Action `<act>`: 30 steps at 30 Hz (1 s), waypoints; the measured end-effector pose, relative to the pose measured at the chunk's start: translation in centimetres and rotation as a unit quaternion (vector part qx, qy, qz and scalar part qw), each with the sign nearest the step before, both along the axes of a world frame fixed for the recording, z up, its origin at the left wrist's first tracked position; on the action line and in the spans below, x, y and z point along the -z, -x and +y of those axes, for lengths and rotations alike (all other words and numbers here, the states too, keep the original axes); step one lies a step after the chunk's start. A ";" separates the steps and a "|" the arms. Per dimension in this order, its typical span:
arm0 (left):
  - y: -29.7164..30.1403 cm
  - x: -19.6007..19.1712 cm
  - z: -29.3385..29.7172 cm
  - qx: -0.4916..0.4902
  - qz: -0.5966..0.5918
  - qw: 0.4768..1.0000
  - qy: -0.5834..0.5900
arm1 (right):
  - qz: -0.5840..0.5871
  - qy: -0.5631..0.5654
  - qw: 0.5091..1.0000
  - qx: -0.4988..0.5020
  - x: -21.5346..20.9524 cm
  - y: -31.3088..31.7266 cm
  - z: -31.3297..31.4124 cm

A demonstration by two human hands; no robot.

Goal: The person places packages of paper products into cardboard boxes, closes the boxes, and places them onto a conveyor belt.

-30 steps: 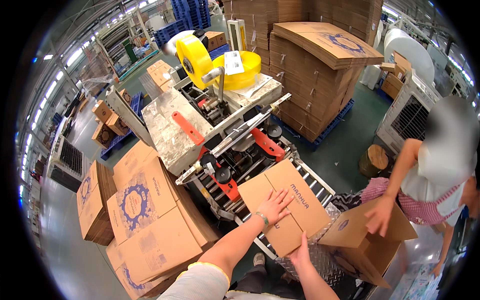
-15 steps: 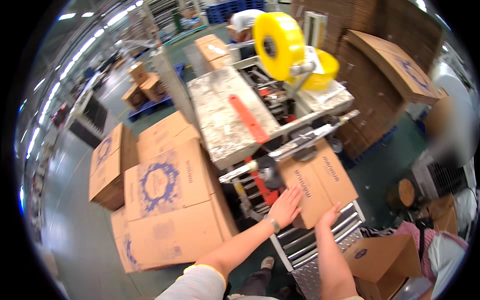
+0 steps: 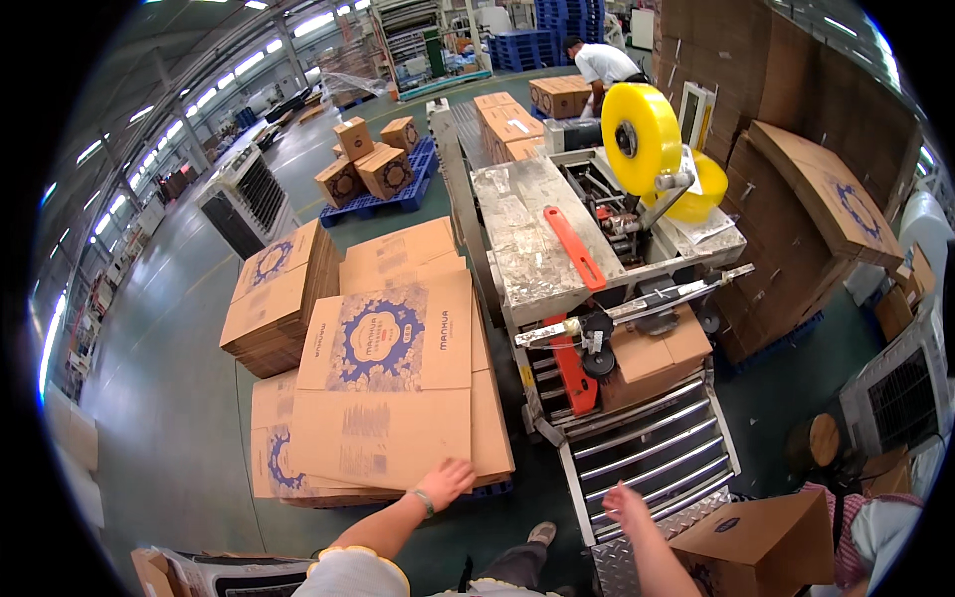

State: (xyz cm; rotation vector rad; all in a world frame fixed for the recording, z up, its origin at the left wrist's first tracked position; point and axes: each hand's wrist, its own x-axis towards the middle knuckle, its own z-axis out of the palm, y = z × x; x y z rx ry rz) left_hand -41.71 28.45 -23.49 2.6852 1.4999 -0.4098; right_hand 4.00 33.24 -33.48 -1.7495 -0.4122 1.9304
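My left hand [image 3: 445, 485] lies at the near right corner of the top flattened carton [image 3: 398, 423], its fingers loosely bent against the cardboard. No firm grip shows there. Over the near left side of the roller conveyor [image 3: 652, 433] hovers my right hand [image 3: 625, 505], empty, with its fingers partly apart. A closed brown carton [image 3: 662, 348] sits at the mouth of the taping machine [image 3: 542, 234], under its crossbar and black wheels. The flattened cartons are stacked left of the machine, printed with a blue round pattern.
Another carton stack [image 3: 284, 289] stands farther left. Boxes on a blue pallet [image 3: 383, 199] lie beyond it. A yellow tape roll [image 3: 642, 139] tops the machine. An open carton [image 3: 756, 537] is at lower right. A person [image 3: 605, 65] bends over boxes at the back.
Both hands have come off the carton, which has moved forward into the machine. My left hand has shifted left to the flattened cartons; my right hand has drawn back. The view has turned left.
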 end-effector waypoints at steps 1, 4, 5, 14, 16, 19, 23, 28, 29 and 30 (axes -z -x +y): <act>0.3 -1.2 -0.7 -0.024 -0.027 0.999 0.008 | 0.021 -0.019 0.999 -0.015 0.0 -0.5 -2.3; 3.9 -2.9 -2.1 -0.249 -0.147 0.946 -0.147 | 0.035 -0.042 0.997 -0.052 -2.3 -3.1 -7.4; 5.0 -6.2 -1.4 -0.303 -0.143 0.932 -0.137 | 0.021 -0.053 0.998 -0.038 -2.8 -4.4 -9.0; -6.4 -41.2 -13.3 -0.056 -0.271 0.623 -0.731 | -0.076 -0.314 0.938 0.122 -8.9 -10.7 -24.2; -11.6 -43.6 -17.1 0.018 -0.321 0.596 -0.736 | -0.215 -0.391 0.895 0.019 -16.8 -9.9 -27.6; -16.9 -45.9 -21.3 0.149 -0.399 0.619 -0.660 | -0.377 -0.552 0.744 -0.009 -27.5 -8.3 -32.6; -22.3 -46.8 -18.9 0.246 -0.548 0.645 -0.473 | -0.486 -0.543 0.675 -0.114 -36.0 -9.7 -38.8; -28.8 -37.2 -9.8 0.037 -0.840 0.488 -0.233 | -0.642 -0.556 0.527 0.025 -38.7 -11.9 -45.4; -30.5 -32.9 -7.0 -0.051 -0.834 0.475 -0.276 | -0.668 -0.544 0.508 0.011 -38.9 -12.3 -46.0; -34.1 -31.1 -6.2 -0.166 -0.787 0.521 -0.284 | -0.699 -0.497 0.514 -0.022 -38.2 -13.0 -46.3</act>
